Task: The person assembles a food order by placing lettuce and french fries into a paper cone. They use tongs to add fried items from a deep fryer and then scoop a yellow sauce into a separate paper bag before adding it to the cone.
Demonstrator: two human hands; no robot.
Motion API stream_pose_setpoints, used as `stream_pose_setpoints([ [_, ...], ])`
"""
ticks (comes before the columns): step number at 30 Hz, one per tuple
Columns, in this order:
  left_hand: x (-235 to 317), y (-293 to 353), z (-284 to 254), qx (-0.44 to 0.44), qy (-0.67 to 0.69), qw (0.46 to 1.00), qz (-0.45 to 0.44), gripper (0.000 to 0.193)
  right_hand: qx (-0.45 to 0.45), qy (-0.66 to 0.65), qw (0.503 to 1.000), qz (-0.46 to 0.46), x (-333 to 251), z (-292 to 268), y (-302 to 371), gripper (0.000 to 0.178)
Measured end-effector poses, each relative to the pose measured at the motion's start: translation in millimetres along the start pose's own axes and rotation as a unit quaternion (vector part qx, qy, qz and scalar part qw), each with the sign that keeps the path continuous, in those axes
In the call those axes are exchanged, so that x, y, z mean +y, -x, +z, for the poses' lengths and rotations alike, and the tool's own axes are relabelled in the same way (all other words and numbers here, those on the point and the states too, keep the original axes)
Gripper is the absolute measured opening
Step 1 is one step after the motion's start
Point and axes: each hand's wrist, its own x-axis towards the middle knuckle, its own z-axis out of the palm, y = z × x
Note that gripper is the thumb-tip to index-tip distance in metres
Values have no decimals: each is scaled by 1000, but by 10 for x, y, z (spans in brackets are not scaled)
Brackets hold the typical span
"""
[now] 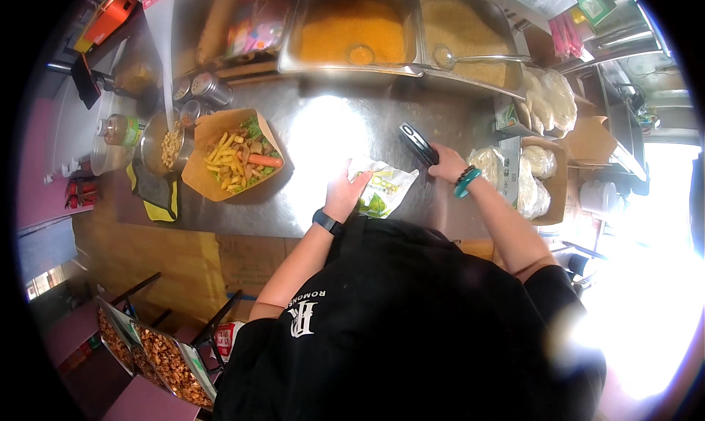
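Observation:
Near the counter's front edge, my left hand (343, 196) grips the left side of a small white paper bag (389, 189) with green print, thumb lying over it. The bag looks flat and creased. To its right, my right hand (446, 164) is closed around a black stapler (417, 141) with a silver end, which points away from me and to the left, apart from the bag. Left of my hands stands an open brown takeaway box (203, 180) holding fries (228, 160), green leaves and a sausage (265, 160).
Steel trays of orange powder (352, 28) and tan powder (470, 31) line the back. Boxes with clear plastic bags (540, 160) stand at the right. A steel bowl of peanuts (170, 148), shaker jars (211, 89) and a grey-yellow cloth (156, 189) are at the left.

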Motion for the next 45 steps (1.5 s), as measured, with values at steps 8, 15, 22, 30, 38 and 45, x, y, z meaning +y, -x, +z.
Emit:
stream_pose_setpoints([
  [8, -291, -8, -10, -45, -32, 998, -23, 50, -160, 313, 891, -286, -972, -853, 158, 58],
  [15, -45, 65, -5, -46, -18, 998, -34, 42, -209, 489, 806, -259, -1264, -884, 95, 58],
  [22, -24, 83, 7, -67, -29, 997, 23, 23, -241, 480, 790, -295, -1375, -814, 77, 55],
  [30, 77, 90, 18, -71, -48, 995, 55, 19, -271, 418, 828, -257, -1352, -635, 71, 29],
  [38, 4, 18, 63, -108, -3, 993, 42, 25, -206, 364, 868, -269, -868, -559, 144, 29],
  [45, -169, -106, 82, -119, -48, 991, 26, 30, -154, 64, 957, -238, -256, -406, 245, 58],
])
